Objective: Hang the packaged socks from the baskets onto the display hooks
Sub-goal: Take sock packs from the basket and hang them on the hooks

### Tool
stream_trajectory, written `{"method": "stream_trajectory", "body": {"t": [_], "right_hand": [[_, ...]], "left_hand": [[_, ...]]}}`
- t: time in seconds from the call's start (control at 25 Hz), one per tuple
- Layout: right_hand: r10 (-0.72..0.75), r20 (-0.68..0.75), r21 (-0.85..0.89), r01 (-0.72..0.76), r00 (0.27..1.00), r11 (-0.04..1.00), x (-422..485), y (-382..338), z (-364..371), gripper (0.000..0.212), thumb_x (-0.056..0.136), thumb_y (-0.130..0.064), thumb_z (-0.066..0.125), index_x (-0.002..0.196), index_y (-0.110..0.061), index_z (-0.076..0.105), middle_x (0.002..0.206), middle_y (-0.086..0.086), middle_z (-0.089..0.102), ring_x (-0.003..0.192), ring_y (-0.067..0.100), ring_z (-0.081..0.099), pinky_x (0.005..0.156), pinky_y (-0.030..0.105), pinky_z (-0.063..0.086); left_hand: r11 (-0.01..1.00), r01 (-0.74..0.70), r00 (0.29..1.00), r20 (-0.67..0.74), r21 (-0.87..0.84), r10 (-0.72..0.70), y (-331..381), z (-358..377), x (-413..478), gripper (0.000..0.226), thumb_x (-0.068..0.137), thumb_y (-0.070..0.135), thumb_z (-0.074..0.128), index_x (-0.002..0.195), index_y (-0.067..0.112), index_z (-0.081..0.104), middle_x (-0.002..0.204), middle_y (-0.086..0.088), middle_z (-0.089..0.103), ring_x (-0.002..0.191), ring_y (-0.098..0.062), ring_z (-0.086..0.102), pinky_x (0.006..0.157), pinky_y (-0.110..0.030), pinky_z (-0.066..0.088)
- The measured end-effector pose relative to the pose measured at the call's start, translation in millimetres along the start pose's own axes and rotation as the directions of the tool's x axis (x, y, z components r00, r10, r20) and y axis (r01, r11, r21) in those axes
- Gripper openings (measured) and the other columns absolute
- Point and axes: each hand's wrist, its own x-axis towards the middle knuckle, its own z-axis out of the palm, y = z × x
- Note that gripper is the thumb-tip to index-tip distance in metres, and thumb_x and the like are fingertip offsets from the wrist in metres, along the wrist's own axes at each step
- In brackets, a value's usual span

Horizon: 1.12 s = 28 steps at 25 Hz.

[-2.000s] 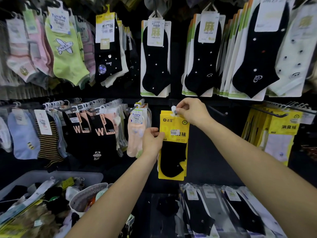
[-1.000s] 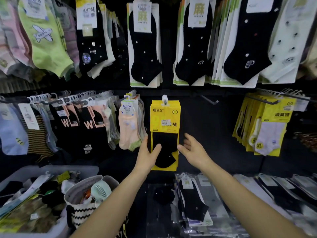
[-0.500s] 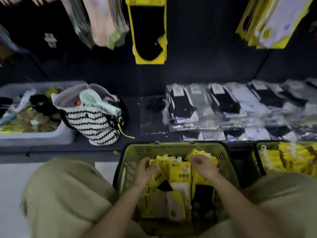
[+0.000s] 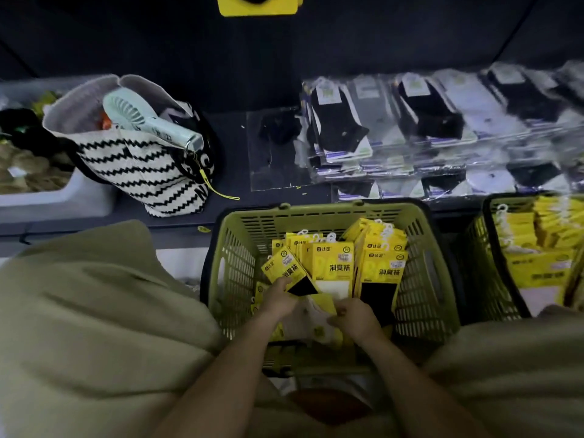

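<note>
Both hands are down inside the green basket [image 4: 316, 211], which sits between the person's knees in beige trousers [image 4: 94, 311]. The left hand [image 4: 278, 300] pinches the lower end of a tilted yellow pack [image 4: 284, 268] with a black sock in it, lifting it clear of the others at a slant. The right hand [image 4: 355, 316], just beside the left, has its fingers curled down among the packs; I cannot tell which one it grips, if any. Directly beyond the hands the rest of the packaged socks [image 4: 333, 263] stand upright in a tight row in the basket, white plastic hangers at their tops, with one black-sock pack [image 4: 380, 275] right above the right hand and a few more lying flat under both wrists. Out past the right hand stands a second basket [image 4: 474, 254], also loaded with yellow packs [image 4: 537, 235]. Farther ahead of the hands a dark shelf [image 4: 227, 172] carries clear-wrapped socks [image 4: 410, 121] in overlapping rows on the right-hand side. On the left-hand side a zigzag-striped bag [image 4: 136, 167] stands with a pale handheld fan [image 4: 148, 121] poking out of it. A white bin [image 4: 57, 200] sits beyond the bag. High above the hands the bottom edge of a hung yellow pack [image 4: 257, 7] shows against the dark wall.
</note>
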Motion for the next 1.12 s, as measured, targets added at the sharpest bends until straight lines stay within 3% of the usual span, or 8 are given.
{"method": "stream_trajectory", "body": {"t": [0.08, 0.2, 0.32, 0.56, 0.68, 0.84, 0.96, 1.12], "right_hand": [[0.018, 0.002, 0.018, -0.019, 1.0, 1.0, 1, 1, -5, 0.032, 0.082, -0.022, 0.065, 0.058, -0.024, 0.044, 0.062, -0.004, 0.046, 0.059, 0.009, 0.046, 0.054, 0.027, 0.036], [0.115, 0.06, 0.008, -0.115, 0.992, 0.993, 4, 5, -3, 0.022, 0.08, -0.023, 0.064, 0.072, -0.019, 0.044, 0.071, -0.002, 0.048, 0.066, 0.012, 0.051, 0.057, 0.029, 0.041], [0.134, -0.051, 0.022, -0.133, 0.99, 0.991, 7, -4, 11, 0.041, 0.078, -0.041, 0.067, 0.1, -0.02, 0.04, 0.086, -0.002, 0.05, 0.089, 0.024, 0.06, 0.071, 0.035, 0.047], [-0.027, -0.307, -0.161, -0.023, 0.951, 0.987, 23, -17, 22, 0.061, 0.077, -0.048, 0.069, 0.125, -0.019, 0.045, 0.127, 0.006, 0.051, 0.113, 0.028, 0.052, 0.09, 0.041, 0.045], [0.027, -0.119, -0.143, -0.044, 0.993, 0.989, 33, -28, 19, 0.07, 0.073, -0.054, 0.07, 0.123, -0.014, 0.042, 0.12, 0.006, 0.058, 0.103, 0.029, 0.059, 0.079, 0.039, 0.05], [0.046, 0.018, -0.24, -0.04, 0.999, 0.97, 39, -36, 12, 0.065, 0.069, -0.054, 0.074, 0.116, -0.014, 0.054, 0.115, 0.005, 0.062, 0.101, 0.024, 0.06, 0.075, 0.035, 0.052], [-0.003, 0.055, -0.227, 0.016, 0.999, 0.974, 31, -25, 17, 0.054, 0.072, -0.046, 0.074, 0.114, -0.016, 0.061, 0.114, 0.005, 0.063, 0.099, 0.024, 0.061, 0.076, 0.036, 0.054], [-0.035, -0.064, -0.033, 0.033, 0.997, 0.999, 15, -9, 18, 0.056, 0.075, -0.033, 0.075, 0.124, -0.011, 0.058, 0.123, 0.009, 0.062, 0.108, 0.027, 0.059, 0.083, 0.037, 0.051]], "left_hand": [[0.998, -0.002, 0.999, 0.044, 0.069, -0.001, -1, 7, 2, 0.052, 0.088, 0.02, 0.062, 0.136, 0.014, 0.043, 0.139, -0.009, 0.045, 0.126, -0.027, 0.045, 0.092, -0.032, 0.041], [0.996, 0.09, 0.995, -0.03, -0.03, -0.091, -9, 3, 7, 0.034, 0.089, 0.01, 0.058, 0.123, 0.006, 0.055, 0.128, -0.014, 0.055, 0.114, -0.03, 0.053, 0.087, -0.033, 0.044], [0.969, 0.186, 0.979, -0.058, -0.162, -0.197, -18, -7, 8, 0.034, 0.091, 0.008, 0.052, 0.125, 0.007, 0.054, 0.129, -0.014, 0.054, 0.117, -0.031, 0.051, 0.097, -0.039, 0.045], [0.878, 0.253, 0.946, -0.088, -0.407, -0.313, -45, -32, 1, 0.03, 0.087, 0.007, 0.061, 0.116, 0.009, 0.062, 0.108, -0.012, 0.065, 0.098, -0.026, 0.061, 0.086, -0.038, 0.052], [0.859, 0.278, 0.939, -0.067, -0.431, -0.338, -49, -43, -1, 0.027, 0.085, 0.004, 0.061, 0.111, 0.009, 0.063, 0.104, -0.012, 0.067, 0.094, -0.026, 0.063, 0.089, -0.042, 0.053], [0.884, 0.269, 0.942, -0.085, -0.383, -0.323, -42, -47, -3, 0.015, 0.089, 0.012, 0.058, 0.103, 0.01, 0.062, 0.097, -0.007, 0.057, 0.07, -0.013, 0.049, 0.078, -0.031, 0.045], [0.899, 0.301, 0.947, -0.008, -0.319, -0.32, -36, -44, -8, 0.024, 0.088, 0.018, 0.061, 0.11, 0.008, 0.061, 0.11, -0.011, 0.06, 0.09, -0.021, 0.056, 0.088, -0.035, 0.048], [0.888, 0.322, 0.946, 0.142, -0.329, -0.291, -32, -30, -17, 0.048, 0.083, 0.031, 0.068, 0.125, 0.014, 0.054, 0.129, -0.01, 0.055, 0.116, -0.029, 0.051, 0.091, -0.036, 0.045]]}}
